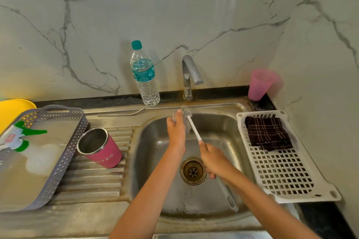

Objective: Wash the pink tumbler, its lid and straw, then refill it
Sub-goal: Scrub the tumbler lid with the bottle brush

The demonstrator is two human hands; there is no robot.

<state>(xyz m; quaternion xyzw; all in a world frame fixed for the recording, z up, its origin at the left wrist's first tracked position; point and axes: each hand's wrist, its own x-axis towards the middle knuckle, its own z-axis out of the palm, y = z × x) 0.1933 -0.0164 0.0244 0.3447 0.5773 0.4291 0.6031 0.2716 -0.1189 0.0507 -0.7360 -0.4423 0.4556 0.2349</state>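
Over steel sink (223,128), we see pink tumbler (100,147), steel-lined, tilted on ribbed drainboard (93,180); bent metal straw (120,114) on ledge behind. Our left hand (175,129) curls round small clear piece (174,117), blurred; we cannot tell whether lid. Our right hand (211,158) clenches thin white brush (194,128) stem, bristle head beside left fingertips.
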